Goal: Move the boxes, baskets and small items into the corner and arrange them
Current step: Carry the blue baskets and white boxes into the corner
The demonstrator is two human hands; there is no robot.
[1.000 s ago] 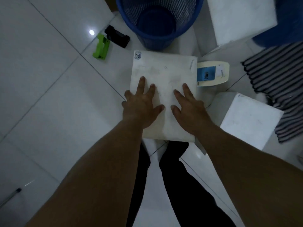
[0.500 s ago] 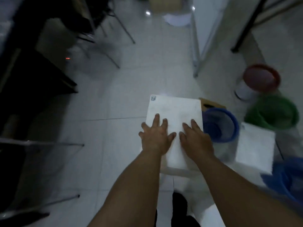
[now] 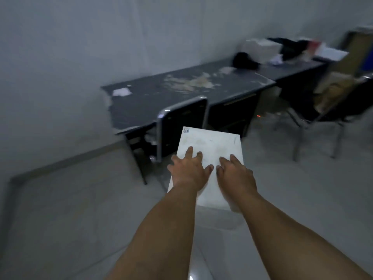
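Observation:
A white flat box (image 3: 212,142) with a small sticker at its far left corner is up in front of me, above the tiled floor. My left hand (image 3: 187,172) lies flat on the near left part of its top, fingers straight and thumb spread toward the middle. My right hand (image 3: 235,174) lies flat beside it on the near right part. How the box is supported from below is hidden. The baskets and small items are out of view.
A dark desk (image 3: 181,98) stands along the grey wall ahead, with a chrome-framed black chair (image 3: 181,122) tucked in just beyond the box. A second chair (image 3: 333,102) holding bags stands at the right. Clutter (image 3: 282,51) covers the desk's far end.
The view has swung from the floor with the blue basket and white boxes up to the desk and wall. The box has come along, both hands still flat on its top.

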